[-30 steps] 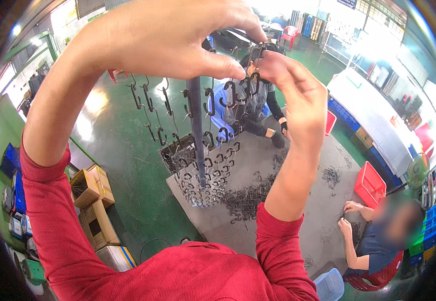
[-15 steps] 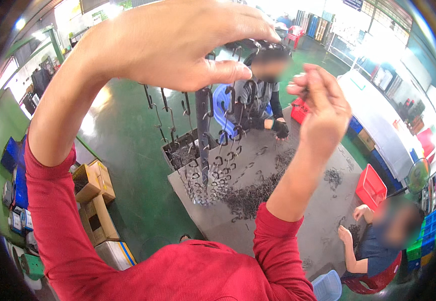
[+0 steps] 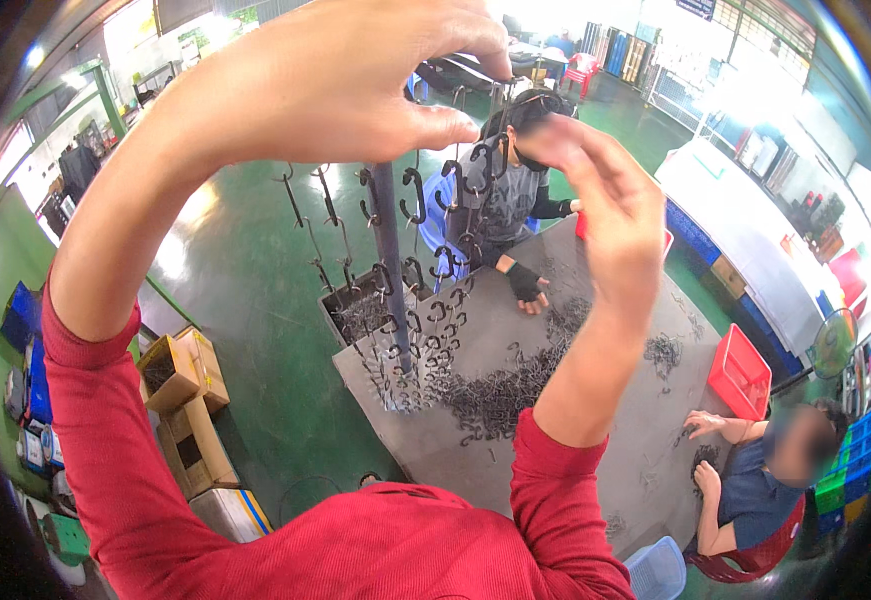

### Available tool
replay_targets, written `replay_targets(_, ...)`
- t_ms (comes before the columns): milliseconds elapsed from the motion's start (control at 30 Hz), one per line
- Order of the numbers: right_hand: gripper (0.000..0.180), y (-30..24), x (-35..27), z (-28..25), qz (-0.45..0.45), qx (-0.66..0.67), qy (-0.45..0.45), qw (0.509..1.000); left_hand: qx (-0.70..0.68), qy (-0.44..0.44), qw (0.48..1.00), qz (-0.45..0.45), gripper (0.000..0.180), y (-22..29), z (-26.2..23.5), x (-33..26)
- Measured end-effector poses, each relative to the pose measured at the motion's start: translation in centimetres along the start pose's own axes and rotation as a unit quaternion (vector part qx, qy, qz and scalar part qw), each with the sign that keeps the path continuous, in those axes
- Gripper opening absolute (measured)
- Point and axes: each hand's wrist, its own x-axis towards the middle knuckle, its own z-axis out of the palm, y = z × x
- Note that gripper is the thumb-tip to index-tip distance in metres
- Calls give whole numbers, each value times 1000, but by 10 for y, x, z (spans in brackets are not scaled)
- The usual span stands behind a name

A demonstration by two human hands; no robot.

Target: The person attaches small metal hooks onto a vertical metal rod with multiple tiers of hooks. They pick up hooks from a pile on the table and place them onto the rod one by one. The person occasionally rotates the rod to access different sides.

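My left hand is raised high at the top of the view, thumb and fingers apart, beside the upper part of a hanging rack. Strings of black metal hooks hang below it around a grey post. My right hand is up to the right of the rack, its fingers pressed together and slightly blurred; what they hold, if anything, is hidden. Beneath the hands, a pile of loose black hooks lies on the grey table.
Across the table sits a co-worker with a black-gloved hand on it. Another co-worker sits at the right, handling small dark pieces. Nearby are a red bin, a pale blue basket and cardboard boxes on the floor.
My right hand has moved left and slightly up, closer to the rack. My left hand has shifted slightly left and up. Both co-workers' hands have moved.
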Motion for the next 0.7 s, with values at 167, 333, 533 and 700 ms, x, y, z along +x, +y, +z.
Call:
replay_targets(167, 17, -9, 11, 31, 52, 162, -41, 985, 99, 97, 986, 89, 53, -21, 22, -10)
replay_targets(333, 12, -10, 11, 26, 23, 137, 28, 990, 118, 116, 981, 96, 53, -22, 30, -10)
replay_targets(533, 18, 2, 10, -52, 92, -83, 135, 983, 174, 121, 976, 44, 51, -25, 31, -13)
replay_targets(700, 20, 0, 5, -79, 110, -618, 142, 765, 183, 151, 969, 73, 53, -20, 37, -5)
